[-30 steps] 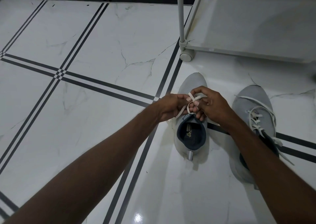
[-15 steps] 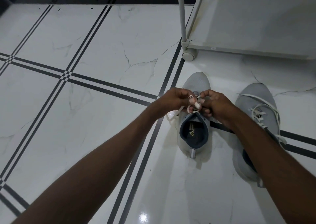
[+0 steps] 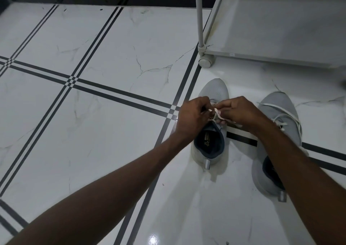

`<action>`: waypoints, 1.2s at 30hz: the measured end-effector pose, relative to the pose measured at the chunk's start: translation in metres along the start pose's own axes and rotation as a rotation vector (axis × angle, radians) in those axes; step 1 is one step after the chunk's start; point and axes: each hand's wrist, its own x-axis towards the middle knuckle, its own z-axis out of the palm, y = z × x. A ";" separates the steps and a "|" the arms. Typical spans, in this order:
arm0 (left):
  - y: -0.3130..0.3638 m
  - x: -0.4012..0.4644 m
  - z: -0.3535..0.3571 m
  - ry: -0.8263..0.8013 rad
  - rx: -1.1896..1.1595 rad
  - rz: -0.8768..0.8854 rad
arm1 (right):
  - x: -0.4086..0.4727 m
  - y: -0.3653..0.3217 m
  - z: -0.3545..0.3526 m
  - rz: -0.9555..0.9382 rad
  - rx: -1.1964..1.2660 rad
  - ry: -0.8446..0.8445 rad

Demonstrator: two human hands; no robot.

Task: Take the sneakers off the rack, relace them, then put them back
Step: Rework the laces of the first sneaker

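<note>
Two grey sneakers stand on the tiled floor, toes pointing away from me. The left sneaker [image 3: 215, 89] has a dark blue lining, and its tongue area is hidden under my hands. My left hand [image 3: 192, 113] and my right hand [image 3: 241, 111] meet over it, each pinching part of the white lace [image 3: 218, 113], which loops between the fingers. The right sneaker [image 3: 277, 106] lies beside it with loose white laces across its top; my right forearm covers its heel opening.
A grey rack [image 3: 280, 23] on a caster wheel [image 3: 206, 61] stands just beyond the sneakers, its lowest shelf bare, with an upright post [image 3: 198, 14] at the corner. White marble floor tiles with black stripes [image 3: 112, 95] stretch to the left.
Both hands have stayed on the left sneaker's lace, drawing closer together and lower over the tongue. The loop that stood above the fingers is now smaller and tighter.
</note>
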 end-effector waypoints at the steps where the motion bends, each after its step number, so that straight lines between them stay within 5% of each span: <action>1: -0.001 -0.003 0.000 0.012 -0.046 -0.034 | 0.000 -0.001 0.000 -0.071 -0.154 0.083; 4: -0.004 -0.010 -0.008 0.016 -0.100 -0.116 | 0.000 0.000 0.003 -0.235 -0.559 0.190; 7: -0.018 -0.015 -0.023 -0.039 0.023 -0.115 | 0.003 0.010 -0.004 -0.258 -0.681 0.213; 18: -0.033 -0.030 -0.047 -0.245 0.708 0.400 | 0.001 0.015 -0.018 -0.655 -1.388 -0.030; 26: -0.047 -0.041 -0.046 -0.300 0.691 0.474 | 0.003 0.049 -0.021 -0.750 -1.425 0.024; 36: -0.045 -0.043 -0.039 -0.406 0.709 0.309 | 0.002 0.054 -0.017 -0.670 -1.421 0.039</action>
